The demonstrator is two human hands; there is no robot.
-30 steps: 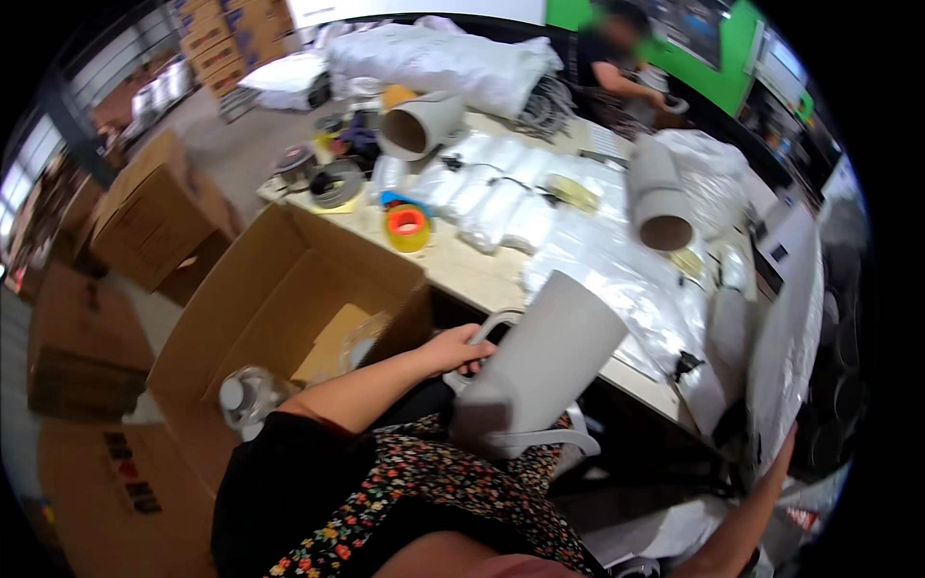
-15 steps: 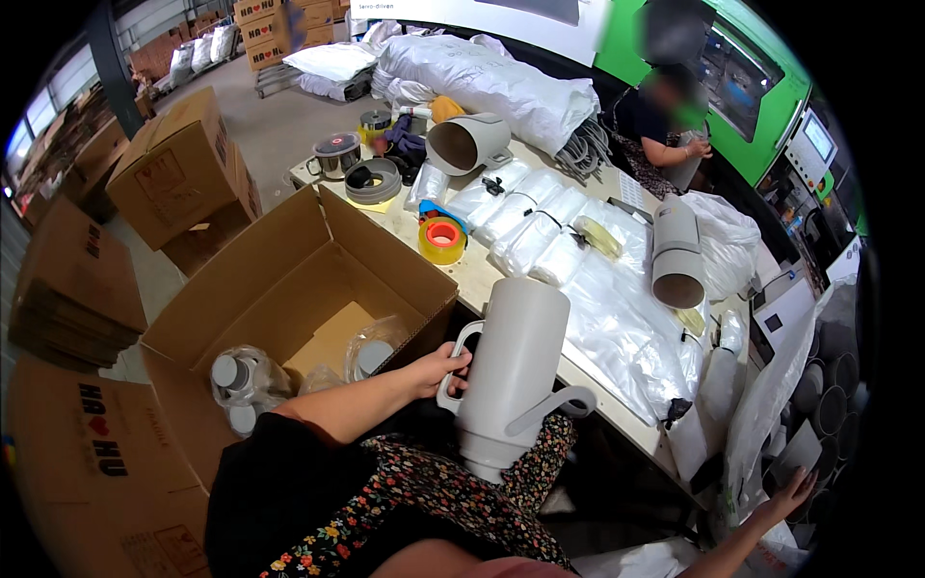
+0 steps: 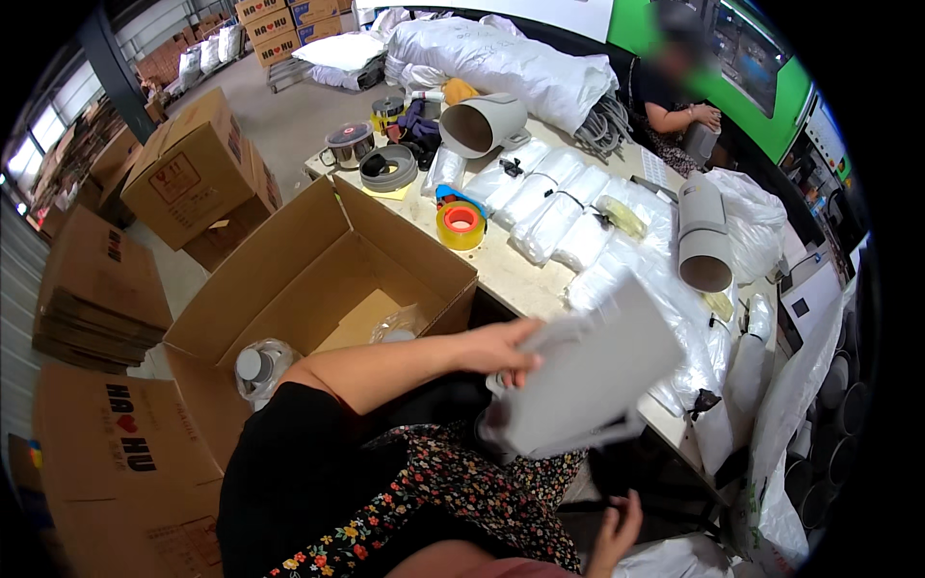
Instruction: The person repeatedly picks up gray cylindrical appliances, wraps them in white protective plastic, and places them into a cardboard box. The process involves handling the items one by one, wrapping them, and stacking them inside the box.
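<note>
My left hand (image 3: 506, 349) is closed on the handle side of a light grey jug (image 3: 612, 361), which is tilted and smeared by motion in front of the table edge. Its wide end points up and to the right; its narrower end is down by my lap. Low on the right, my right hand (image 3: 617, 532) is empty with its fingers apart, below the jug and not touching it. Left of my arm stands an open cardboard box (image 3: 260, 279) with a plastic-wrapped, grey-topped jug (image 3: 255, 366) in it. My forearm hides part of the box.
On the table (image 3: 501, 275) are clear plastic bags (image 3: 549, 217), two grey jug bodies (image 3: 701, 236) (image 3: 472, 125), a tape roll (image 3: 460, 223) and a steel mug (image 3: 349, 144). A sack of grey parts (image 3: 833, 424) stands at right. Another person (image 3: 665, 106) sits beyond the table.
My left hand has raised the jug and swung it to the right, tilting it. My right hand has left the sack of grey parts and come leftward toward my lap.
</note>
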